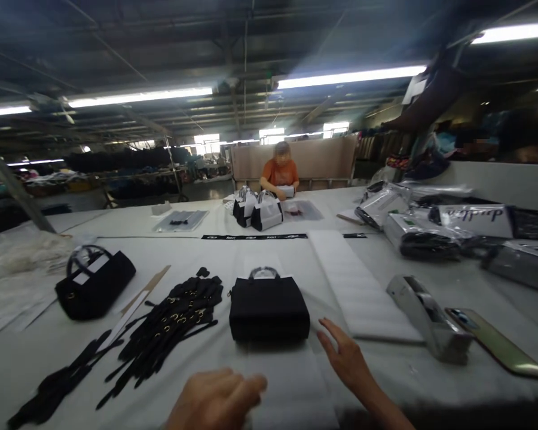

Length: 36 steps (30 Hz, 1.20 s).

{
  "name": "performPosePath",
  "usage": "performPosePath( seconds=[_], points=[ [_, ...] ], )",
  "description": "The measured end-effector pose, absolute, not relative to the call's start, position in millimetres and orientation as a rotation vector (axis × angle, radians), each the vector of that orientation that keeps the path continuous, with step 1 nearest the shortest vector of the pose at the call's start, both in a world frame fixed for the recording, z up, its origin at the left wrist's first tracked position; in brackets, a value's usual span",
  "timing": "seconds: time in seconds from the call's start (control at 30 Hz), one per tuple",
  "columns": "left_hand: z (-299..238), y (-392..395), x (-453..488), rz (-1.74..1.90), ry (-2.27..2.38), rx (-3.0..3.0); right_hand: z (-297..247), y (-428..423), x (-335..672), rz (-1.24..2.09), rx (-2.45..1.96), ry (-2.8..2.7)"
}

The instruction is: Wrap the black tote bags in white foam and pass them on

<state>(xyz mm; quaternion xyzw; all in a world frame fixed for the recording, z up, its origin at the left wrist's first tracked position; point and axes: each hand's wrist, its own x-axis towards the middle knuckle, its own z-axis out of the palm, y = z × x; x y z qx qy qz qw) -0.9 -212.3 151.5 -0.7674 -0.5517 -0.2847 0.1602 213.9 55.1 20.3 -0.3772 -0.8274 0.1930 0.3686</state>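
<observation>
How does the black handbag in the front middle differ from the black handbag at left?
The middle black handbag faces nearly square-on; the left black handbag sits diagonally. White material shows on the left bag; the middle bag's facing side looks plain. Both look boxy.

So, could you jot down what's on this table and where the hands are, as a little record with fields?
Left hand: blurred, nearer the viewer than the middle bag; nothing visibly held
Right hand: open, just right of the middle bag, apart from it
Middle bag: black, upright
To its left: black straps with gold-coloured rings, then another black bag
To its right: white foam, tape dispenser, phone
Far side: person in orange, hands on something pale
</observation>
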Motion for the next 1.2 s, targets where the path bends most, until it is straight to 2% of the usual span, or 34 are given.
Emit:
performPosePath(
  seconds=[0.23,0.33,0.43,0.53,0.73,0.93,1.07,1.2],
  points=[
    [77,-211,-58,-1.533,-2.41,-1.565,21,52,227,0.688,-1.134,-2.064],
    [46,-200,-68,-1.826,-2.598,-1.384,18,57,219,0.857,-1.125,-2.019],
    [29,-182,-69,-1.921,-2.671,-1.317,15,62,208,1.037,-1.082,-1.935],
    [26,-162,-68,-1.845,-2.66,-1.366,21,64,198,1.038,-1.051,-1.929],
    [43,-116,-74,-1.698,-2.486,-1.444,58,70,176,0.732,-1.029,-2.053],
    [93,-45,-92,-1.667,-2.333,-1.747,73,106,154,0.832,-1.109,-2.002],
    [121,38,-98,-1.27,-2.453,-2.13,75,140,138,0.891,-1.07,-2.006],
    [126,112,-97,-0.901,-2.618,-2.317,70,197,120,0.964,-1.081,-1.986]
  ],
)
